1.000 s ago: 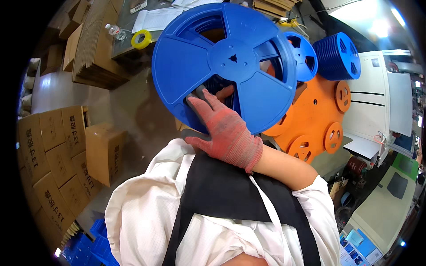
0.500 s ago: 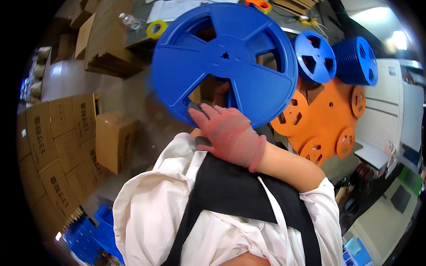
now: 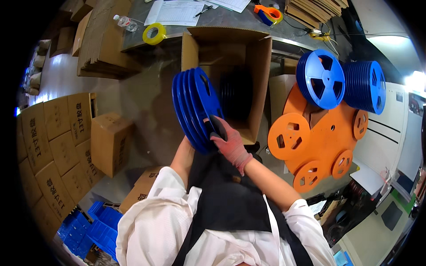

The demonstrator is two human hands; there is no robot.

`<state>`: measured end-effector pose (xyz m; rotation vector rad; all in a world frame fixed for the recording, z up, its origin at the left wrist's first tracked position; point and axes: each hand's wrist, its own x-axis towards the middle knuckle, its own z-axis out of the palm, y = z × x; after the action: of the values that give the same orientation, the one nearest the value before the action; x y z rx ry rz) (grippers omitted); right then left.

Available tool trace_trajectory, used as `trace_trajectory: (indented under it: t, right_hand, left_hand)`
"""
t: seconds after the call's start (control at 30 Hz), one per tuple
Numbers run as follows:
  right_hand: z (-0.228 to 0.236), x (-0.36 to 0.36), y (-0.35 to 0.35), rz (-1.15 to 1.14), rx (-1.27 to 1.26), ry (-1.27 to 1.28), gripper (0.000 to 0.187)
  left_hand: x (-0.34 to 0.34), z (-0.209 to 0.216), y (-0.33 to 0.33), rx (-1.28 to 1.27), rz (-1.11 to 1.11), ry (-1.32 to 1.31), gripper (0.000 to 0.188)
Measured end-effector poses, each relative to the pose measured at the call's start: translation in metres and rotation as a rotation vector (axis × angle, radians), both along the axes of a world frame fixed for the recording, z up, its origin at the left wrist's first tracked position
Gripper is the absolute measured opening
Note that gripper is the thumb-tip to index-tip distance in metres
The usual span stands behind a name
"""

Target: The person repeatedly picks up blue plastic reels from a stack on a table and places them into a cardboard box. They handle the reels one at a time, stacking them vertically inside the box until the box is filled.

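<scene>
A stack of several blue plastic reels (image 3: 188, 104) stands on edge before me, tilted, at the left side of an open cardboard box (image 3: 264, 84). My right hand (image 3: 229, 142), in a red glove with dark fingertips, grips the lower right of the stack, fingers closed at an opening in the nearest reel. My left wrist (image 3: 185, 148) comes up under the stack's lower left; that hand's fingers are hidden behind the reels. Inside the box, dark reels (image 3: 235, 93) stand on edge in shadow.
At right, more blue reels (image 3: 326, 80) stand above an orange rack (image 3: 328, 144) with round discs. A grey table (image 3: 222, 20) holds papers, a bottle (image 3: 125, 23), yellow tape (image 3: 154, 34) and a tape dispenser (image 3: 268, 15). Stacked cartons (image 3: 53, 150) and a single carton (image 3: 111, 142) are at left.
The blue reels turned from facing me broadside to nearly edge-on, and moved lower and left, uncovering the box. My right hand shifted from the reel's lower rim to the stack's right side.
</scene>
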<state>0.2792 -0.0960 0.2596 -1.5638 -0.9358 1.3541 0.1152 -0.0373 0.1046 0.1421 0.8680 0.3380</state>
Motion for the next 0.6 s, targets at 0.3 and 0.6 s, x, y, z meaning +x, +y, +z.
trace_trajectory:
  t: [0.3, 0.6]
  right_hand:
    - [-0.195, 0.019, 0.023, -0.418, -0.296, 0.543, 0.052]
    - [-0.335, 0.055, 0.038, -0.430, -0.528, 0.825, 0.057]
  left_hand:
    - [0.020, -0.163, 0.035, 0.160, -0.108, 0.337, 0.070]
    - [0.061, -0.308, 0.065, -0.039, -0.227, 0.494, 0.085]
